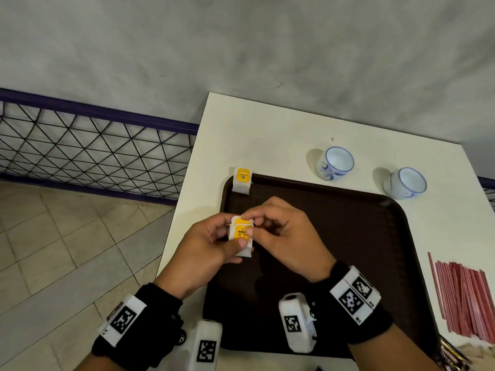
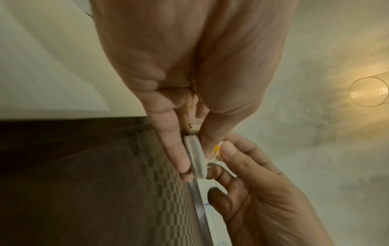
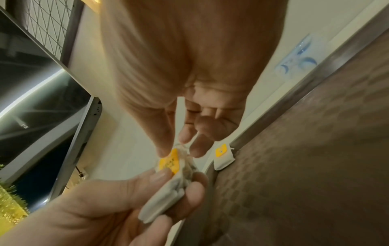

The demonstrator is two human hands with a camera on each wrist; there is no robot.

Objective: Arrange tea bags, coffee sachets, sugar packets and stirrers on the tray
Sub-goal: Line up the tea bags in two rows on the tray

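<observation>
**Tea bags held over tray's left edge; one bag already lying at the far-left corner**

The left hand point(image 1: 206, 247) is gripping a small stack of tea bags point(image 1: 241, 235), thumb across the yellow tag, fingers behind. The right hand point(image 1: 284, 236) is pinching the top of the stack, apparently working one bag or its string loose. The two hands are meeting directly over the left rim of the brown tray point(image 1: 348, 236).

A placed tea bag point(image 1: 242, 180) is lying at roughly 12 o'clock from the hands, straddling the tray's far-left corner, its long axis running toward 12 o'clock. In my judgement either hand reaches the next spot beside it equally.

Red stirrers point(image 1: 460, 298) are lying on the bench point(image 1: 267, 140) at 3 o'clock, nearer the right hand. Two cups point(image 1: 336, 163) are standing beyond the tray at 1 o'clock.
</observation>
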